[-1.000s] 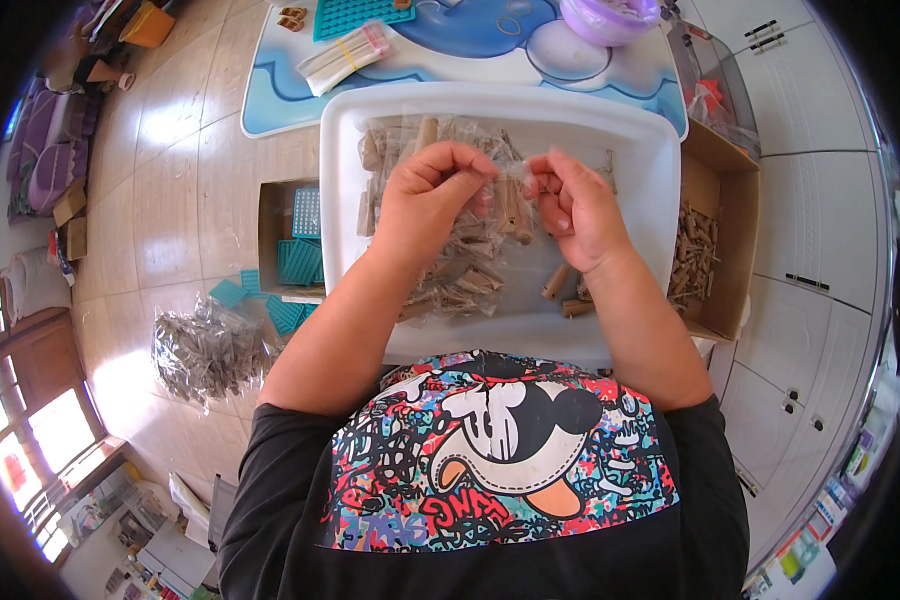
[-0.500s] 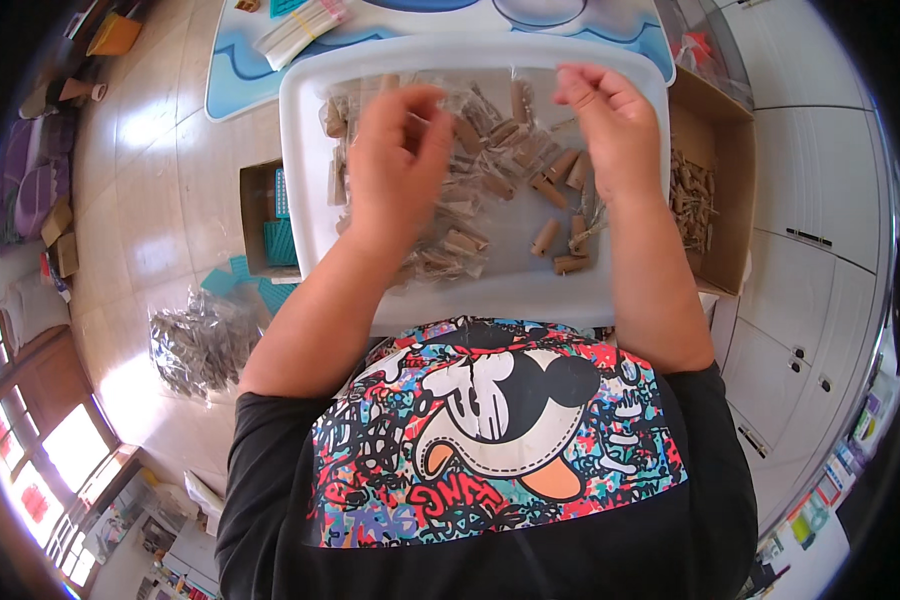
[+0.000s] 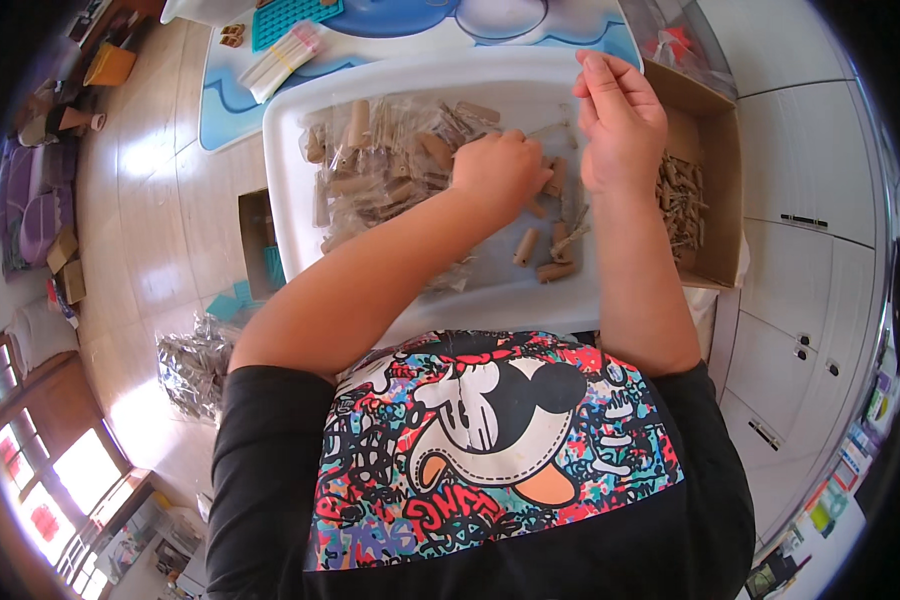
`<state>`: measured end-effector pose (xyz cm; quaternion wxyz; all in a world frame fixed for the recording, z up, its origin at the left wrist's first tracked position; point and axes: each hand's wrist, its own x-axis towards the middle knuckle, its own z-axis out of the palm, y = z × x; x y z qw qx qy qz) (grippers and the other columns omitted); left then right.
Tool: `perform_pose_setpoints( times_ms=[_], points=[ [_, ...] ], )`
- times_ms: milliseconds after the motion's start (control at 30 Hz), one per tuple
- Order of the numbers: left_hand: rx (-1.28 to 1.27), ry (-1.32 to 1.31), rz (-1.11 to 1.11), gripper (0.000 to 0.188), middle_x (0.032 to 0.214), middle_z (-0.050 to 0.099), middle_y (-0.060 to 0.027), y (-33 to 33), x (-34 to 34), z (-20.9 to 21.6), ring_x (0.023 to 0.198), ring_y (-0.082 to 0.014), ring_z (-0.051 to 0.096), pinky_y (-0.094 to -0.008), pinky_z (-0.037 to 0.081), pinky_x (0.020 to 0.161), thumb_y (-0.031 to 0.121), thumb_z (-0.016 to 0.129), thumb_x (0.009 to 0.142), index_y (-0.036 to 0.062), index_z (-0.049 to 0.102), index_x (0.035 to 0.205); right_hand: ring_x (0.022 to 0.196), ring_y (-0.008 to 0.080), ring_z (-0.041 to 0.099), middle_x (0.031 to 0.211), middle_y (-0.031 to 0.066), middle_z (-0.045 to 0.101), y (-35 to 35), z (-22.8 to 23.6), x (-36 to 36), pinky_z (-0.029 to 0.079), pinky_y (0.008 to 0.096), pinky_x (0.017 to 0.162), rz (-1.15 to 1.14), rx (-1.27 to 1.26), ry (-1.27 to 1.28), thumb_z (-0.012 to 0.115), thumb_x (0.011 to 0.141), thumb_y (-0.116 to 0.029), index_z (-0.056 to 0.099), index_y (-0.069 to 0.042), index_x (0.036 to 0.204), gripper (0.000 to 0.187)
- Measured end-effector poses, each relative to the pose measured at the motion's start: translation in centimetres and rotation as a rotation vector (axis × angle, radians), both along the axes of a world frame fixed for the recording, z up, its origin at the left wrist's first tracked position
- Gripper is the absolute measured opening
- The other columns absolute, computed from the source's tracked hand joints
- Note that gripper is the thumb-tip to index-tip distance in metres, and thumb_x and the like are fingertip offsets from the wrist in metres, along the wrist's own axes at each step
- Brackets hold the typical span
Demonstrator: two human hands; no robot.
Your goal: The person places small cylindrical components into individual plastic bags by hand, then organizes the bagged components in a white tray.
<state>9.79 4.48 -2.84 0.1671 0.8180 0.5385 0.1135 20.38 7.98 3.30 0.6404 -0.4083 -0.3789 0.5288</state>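
Note:
In a white plastic tray [image 3: 440,318] lie many small brown tapered cylinders, a heap of them in clear plastic wrappers [image 3: 370,185]. My left hand [image 3: 500,170] reaches across to the right edge of the heap. Its fingers are curled down beside a loose brown cylinder [image 3: 558,177]; what they grip, if anything, is hidden. My right hand [image 3: 622,125] is raised over the tray's right side, thumb and fingers pinched together; nothing in the pinch can be made out. Below it lie more loose cylinders [image 3: 526,247], some with thin strings [image 3: 570,240].
Right of the tray, a cardboard box [image 3: 720,190] holds many small brown pieces [image 3: 682,200]. Behind it are a bundle of clear bags [image 3: 282,62] and a teal grid mat [image 3: 295,22] on a blue-white table. A full plastic bag [image 3: 192,370] lies on the floor at left.
My left hand has moved right from over the wrapped heap down to the loose cylinders. My right hand stays raised, slightly turned, still pinched. The view has shifted a little.

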Motion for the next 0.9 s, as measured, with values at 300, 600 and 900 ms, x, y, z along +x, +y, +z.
perform_pose_setpoints(
  times_ms=[300,600,900],
  points=[
    [-0.100,-0.169,0.107,0.022,0.089,0.058,-0.0098,-1.6,-1.3,2.2,0.082,-0.0273,0.060,-0.0365,0.049,0.067,0.023,0.064,0.073,0.0072,0.057,0.087,0.050,0.0000,0.034,0.071,-0.0018,0.054,-0.1,-0.2,1.1,0.024,0.0159,0.045,0.009,-0.038,-0.053,0.064,0.081,-0.021,0.063,-0.002,0.090,0.021],
    [0.135,-0.472,0.235,0.024,0.082,0.061,-0.0105,-4.6,-7.0,5.4,0.069,-0.0281,0.060,-0.0356,0.047,0.057,0.014,0.066,0.070,0.0060,0.052,0.088,0.062,0.0019,0.040,0.076,-0.0023,0.058,-0.1,-2.5,0.5,0.031,0.0162,0.053,0.252,-0.116,-0.591,0.060,0.083,-0.037,0.064,-0.005,0.094,0.033],
    [0.288,-0.525,0.281,0.024,0.078,0.059,-0.0095,-5.1,-7.8,4.5,0.067,-0.0272,0.059,-0.0348,0.047,0.055,0.009,0.067,0.067,0.0059,0.053,0.086,0.048,0.0007,0.032,0.079,0.0038,0.062,-0.6,-1.2,-0.1,0.025,0.0148,0.045,0.556,-0.367,-0.210,0.063,0.081,-0.022,0.060,-0.003,0.096,0.025]
  ],
)
